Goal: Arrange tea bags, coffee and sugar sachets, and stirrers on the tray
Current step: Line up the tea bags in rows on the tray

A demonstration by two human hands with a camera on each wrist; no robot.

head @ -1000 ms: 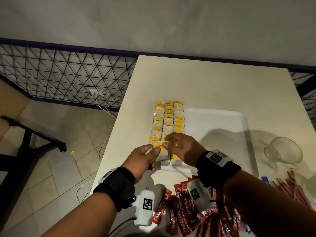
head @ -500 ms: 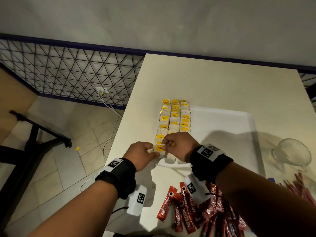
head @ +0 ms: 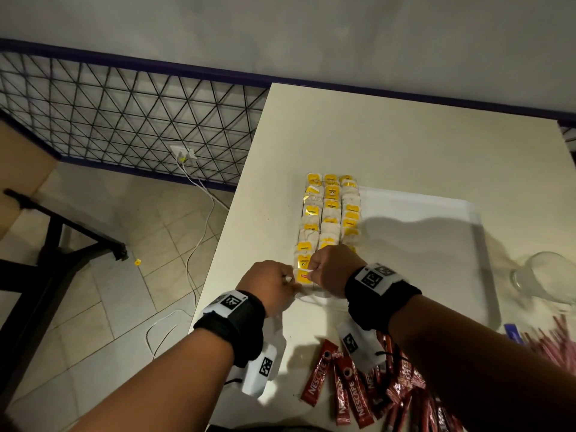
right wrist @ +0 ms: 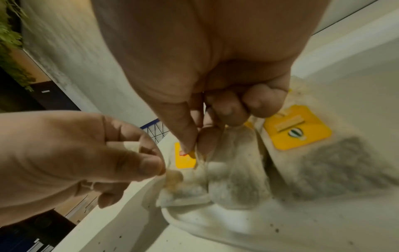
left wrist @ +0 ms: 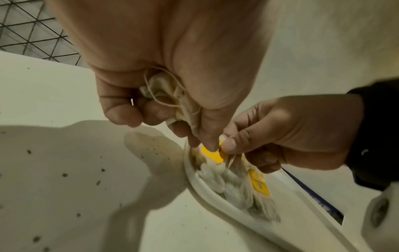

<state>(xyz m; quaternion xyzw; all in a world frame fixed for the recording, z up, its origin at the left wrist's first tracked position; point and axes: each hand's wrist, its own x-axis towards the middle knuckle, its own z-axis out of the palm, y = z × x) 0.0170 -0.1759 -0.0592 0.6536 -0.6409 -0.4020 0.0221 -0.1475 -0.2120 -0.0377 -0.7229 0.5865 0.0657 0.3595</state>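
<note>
Both clenched: left hand (head: 270, 283) bunching pale, stringed tea bags (left wrist: 166, 92), right hand (head: 333, 269) pinching a yellow tag (left wrist: 212, 156) over the tray (head: 436, 244) corner.

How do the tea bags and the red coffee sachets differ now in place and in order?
The tea bags lie on the tray in neat rows; the coffee sachets lie off it on the table in a loose heap. Both hands pinch at tea bags; neither touches the coffee sachets. Both kinds lie flat.

Indoor room, likely home or small office: tiled floor (head: 103, 294), plain wall (head: 311, 35), wire-mesh railing (head: 124, 120), wall socket (head: 184, 152) with cables, cream worktop (head: 389, 145).
</note>
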